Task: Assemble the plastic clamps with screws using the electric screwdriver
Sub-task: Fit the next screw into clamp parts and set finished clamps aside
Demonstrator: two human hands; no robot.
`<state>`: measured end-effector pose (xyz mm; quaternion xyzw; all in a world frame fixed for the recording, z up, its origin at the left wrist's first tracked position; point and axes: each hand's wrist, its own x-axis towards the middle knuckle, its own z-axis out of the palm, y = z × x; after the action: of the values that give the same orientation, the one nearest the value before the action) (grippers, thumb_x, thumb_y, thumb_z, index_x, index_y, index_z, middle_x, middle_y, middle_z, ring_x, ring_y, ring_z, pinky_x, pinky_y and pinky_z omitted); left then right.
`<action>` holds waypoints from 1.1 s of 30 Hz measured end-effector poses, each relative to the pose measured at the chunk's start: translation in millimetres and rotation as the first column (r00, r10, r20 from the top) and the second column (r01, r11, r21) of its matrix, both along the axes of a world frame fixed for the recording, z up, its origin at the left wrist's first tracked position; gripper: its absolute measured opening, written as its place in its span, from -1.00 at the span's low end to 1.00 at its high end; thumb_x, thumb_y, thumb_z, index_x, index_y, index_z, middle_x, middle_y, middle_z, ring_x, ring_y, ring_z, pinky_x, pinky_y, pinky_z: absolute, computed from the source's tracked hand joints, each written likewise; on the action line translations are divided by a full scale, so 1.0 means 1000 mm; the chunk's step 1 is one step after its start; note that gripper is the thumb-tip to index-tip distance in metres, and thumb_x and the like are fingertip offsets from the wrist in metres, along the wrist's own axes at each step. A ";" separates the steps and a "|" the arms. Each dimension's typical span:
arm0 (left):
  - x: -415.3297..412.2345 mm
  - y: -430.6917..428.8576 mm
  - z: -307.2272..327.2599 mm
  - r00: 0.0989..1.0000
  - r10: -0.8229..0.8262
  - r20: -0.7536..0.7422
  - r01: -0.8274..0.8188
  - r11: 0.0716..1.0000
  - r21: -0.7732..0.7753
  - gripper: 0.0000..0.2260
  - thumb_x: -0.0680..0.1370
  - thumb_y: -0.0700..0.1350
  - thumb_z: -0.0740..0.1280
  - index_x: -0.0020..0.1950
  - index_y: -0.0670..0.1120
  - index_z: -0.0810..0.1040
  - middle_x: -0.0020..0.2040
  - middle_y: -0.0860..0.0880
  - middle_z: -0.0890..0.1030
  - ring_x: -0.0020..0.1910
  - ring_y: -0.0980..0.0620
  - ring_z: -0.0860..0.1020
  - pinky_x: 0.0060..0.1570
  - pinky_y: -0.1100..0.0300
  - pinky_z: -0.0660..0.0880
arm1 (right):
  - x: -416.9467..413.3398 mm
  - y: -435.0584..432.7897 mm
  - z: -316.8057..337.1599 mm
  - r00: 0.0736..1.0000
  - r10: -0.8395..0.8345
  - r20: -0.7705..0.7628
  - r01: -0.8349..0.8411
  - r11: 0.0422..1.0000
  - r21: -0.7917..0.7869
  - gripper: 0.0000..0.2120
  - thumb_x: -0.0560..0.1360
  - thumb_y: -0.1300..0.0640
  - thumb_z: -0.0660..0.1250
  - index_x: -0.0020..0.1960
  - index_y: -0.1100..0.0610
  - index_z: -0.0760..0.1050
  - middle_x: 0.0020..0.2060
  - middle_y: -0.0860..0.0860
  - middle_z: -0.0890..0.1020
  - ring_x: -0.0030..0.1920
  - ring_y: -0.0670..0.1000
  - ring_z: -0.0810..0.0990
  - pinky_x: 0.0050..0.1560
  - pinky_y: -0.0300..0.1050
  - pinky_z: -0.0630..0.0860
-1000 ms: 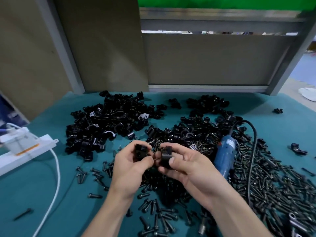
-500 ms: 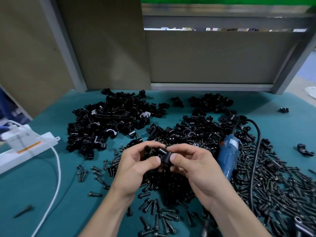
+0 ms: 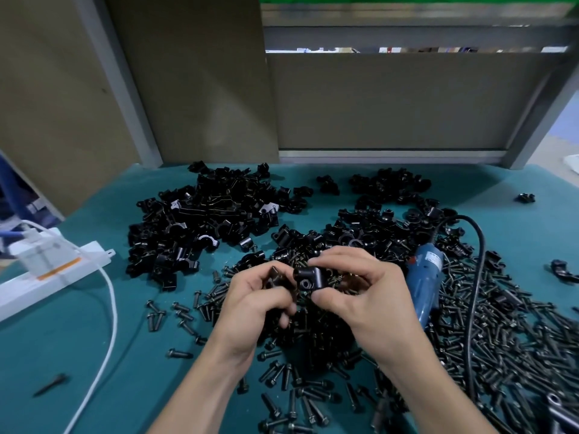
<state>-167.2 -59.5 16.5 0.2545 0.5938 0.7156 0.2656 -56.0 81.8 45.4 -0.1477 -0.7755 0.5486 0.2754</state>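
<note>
Left hand and right hand hover close together, fingers apparently pinching.

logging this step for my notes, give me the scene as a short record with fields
left hand: grips a black clamp half
right hand: pinches the other clamp half, hex recess facing the camera
halves: held close together; contact unclear
screws: loose, spread over the near and right table
electric screwdriver: blue, lying among the screws right of the right hand, untouched
clamp parts: black heaps behind the hands
table: teal surface
power strip: white, far left
</note>
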 end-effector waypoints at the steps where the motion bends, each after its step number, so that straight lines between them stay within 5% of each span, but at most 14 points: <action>1: 0.000 -0.001 0.000 0.999 -0.035 -0.013 0.035 0.999 -0.020 -0.82 0.30 -0.30 0.32 -0.13 -0.30 0.59 -0.33 -0.14 0.51 -0.38 0.02 0.47 -0.46 0.27 0.40 | 0.000 0.001 0.001 0.998 0.067 -0.004 -0.067 0.997 -0.047 -0.56 0.32 0.33 0.64 -0.05 -0.20 0.76 0.05 -0.26 0.69 0.15 -0.19 0.64 0.16 -0.30 0.53; 9: 0.004 -0.003 0.004 0.981 -0.189 -0.046 0.187 0.981 -0.048 -0.79 0.20 -0.31 0.25 -0.27 -0.12 0.60 -0.40 -0.11 0.43 -0.49 0.05 0.38 -0.50 0.23 0.25 | -0.002 -0.002 -0.006 0.978 0.206 0.024 -0.197 0.957 -0.215 -0.60 0.33 0.35 0.63 0.05 -0.04 0.77 -0.05 -0.01 0.78 0.03 0.02 0.76 0.15 0.06 0.66; 14: 0.005 -0.002 0.003 0.981 -0.187 -0.053 0.184 0.982 -0.042 -0.81 0.17 -0.30 0.27 -0.29 -0.11 0.57 -0.43 -0.08 0.41 -0.50 0.04 0.33 -0.49 0.23 0.23 | -0.004 -0.007 -0.009 0.987 0.153 0.047 -0.148 0.984 -0.100 -0.59 0.35 0.27 0.64 0.04 -0.18 0.75 -0.07 -0.13 0.77 0.01 -0.07 0.75 0.12 -0.01 0.67; 18: 0.011 0.002 0.002 0.984 -0.119 -0.135 0.114 0.993 -0.041 -0.74 0.23 -0.30 0.27 -0.10 -0.30 0.56 -0.38 -0.08 0.39 -0.47 0.08 0.31 -0.51 0.26 0.22 | -0.005 -0.009 -0.010 0.992 0.124 0.007 -0.123 0.986 -0.116 -0.53 0.36 0.33 0.61 0.02 -0.22 0.74 -0.07 -0.12 0.78 0.00 -0.08 0.75 0.09 -0.09 0.68; 23: 0.012 0.001 0.005 0.987 -0.081 -0.137 0.077 0.996 -0.034 -0.68 0.22 -0.29 0.23 -0.08 -0.07 0.52 -0.38 0.05 0.39 -0.44 0.12 0.30 -0.49 0.36 0.27 | -0.003 -0.010 -0.010 0.992 0.113 -0.050 -0.119 0.984 -0.136 -0.56 0.27 0.26 0.67 0.03 -0.16 0.75 -0.09 -0.12 0.78 -0.02 -0.10 0.76 0.04 -0.24 0.66; 28: 0.010 -0.005 0.002 0.991 -0.088 -0.096 0.079 0.992 -0.098 -0.46 0.15 -0.28 0.20 0.11 -0.08 0.58 -0.28 -0.17 0.32 -0.43 0.03 0.22 -0.50 0.28 0.23 | -0.002 -0.015 -0.010 0.996 0.087 -0.018 -0.088 0.994 -0.063 -0.56 0.27 0.29 0.68 0.00 -0.16 0.75 -0.10 -0.19 0.77 -0.04 -0.15 0.75 0.04 -0.29 0.64; 31: 0.011 -0.004 0.002 0.997 -0.059 -0.049 0.055 0.995 -0.080 -0.50 0.16 -0.26 0.21 0.07 -0.04 0.57 -0.35 -0.22 0.25 -0.43 0.00 0.18 -0.51 0.25 0.17 | -0.001 -0.019 -0.009 0.998 0.049 -0.025 -0.050 0.998 -0.034 -0.54 0.28 0.30 0.67 0.00 -0.17 0.73 -0.10 -0.24 0.75 -0.04 -0.23 0.73 0.02 -0.40 0.59; 33: 0.013 -0.001 0.001 0.998 -0.014 -0.067 0.008 0.996 -0.087 -0.57 0.18 -0.21 0.24 0.02 0.02 0.55 -0.38 -0.06 0.35 -0.43 0.04 0.28 -0.46 0.22 0.25 | -0.001 -0.020 -0.007 1.000 0.017 -0.014 -0.017 1.000 -0.004 -0.57 0.28 0.27 0.68 0.00 -0.16 0.74 -0.13 -0.27 0.75 -0.06 -0.26 0.72 0.01 -0.42 0.58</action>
<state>-153.8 -60.7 17.4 0.2700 0.6315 0.6787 0.2603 -56.6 62.2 38.0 -0.1377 -0.7737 0.5535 0.2760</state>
